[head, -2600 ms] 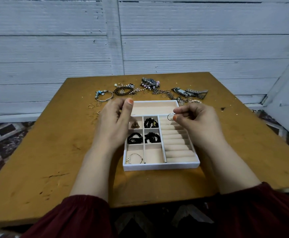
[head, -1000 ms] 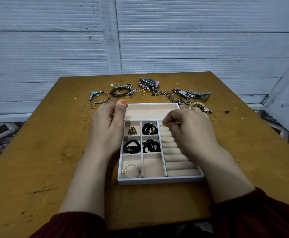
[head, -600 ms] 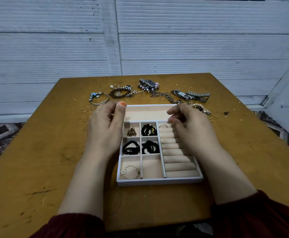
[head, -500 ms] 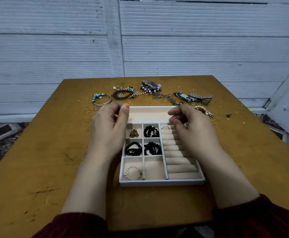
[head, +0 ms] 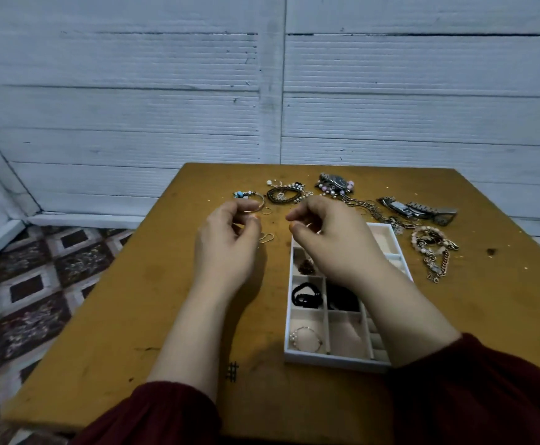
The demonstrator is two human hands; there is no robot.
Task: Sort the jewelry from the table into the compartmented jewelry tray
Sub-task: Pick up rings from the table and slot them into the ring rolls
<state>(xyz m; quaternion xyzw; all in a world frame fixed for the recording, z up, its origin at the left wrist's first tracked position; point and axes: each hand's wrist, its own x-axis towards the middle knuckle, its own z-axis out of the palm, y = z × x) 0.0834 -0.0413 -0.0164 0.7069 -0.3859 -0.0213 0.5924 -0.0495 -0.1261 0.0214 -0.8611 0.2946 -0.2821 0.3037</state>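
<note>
Head camera is showing the left hand [head: 226, 248] hovering with fingers curled toward the thumb; whether it is pinching anything cannot be told. The right hand [head: 336, 245] is curling likewise over the eleven o'clock corner of the jewelry tray [head: 326, 359], its hold equally unclear. Thin gold rings [head: 267, 237] are lying between the hands. Loose jewelry [head: 336, 183] is sprawling from the tray's eleven to two o'clock on the table [head: 133, 300]

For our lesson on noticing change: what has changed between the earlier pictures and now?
The right hand pressed its ring into the ring rolls of the jewelry tray, let go and moved left. The left hand left the tray's edge for the table beside it. The black bracelets and loose jewelry stayed put.
</note>
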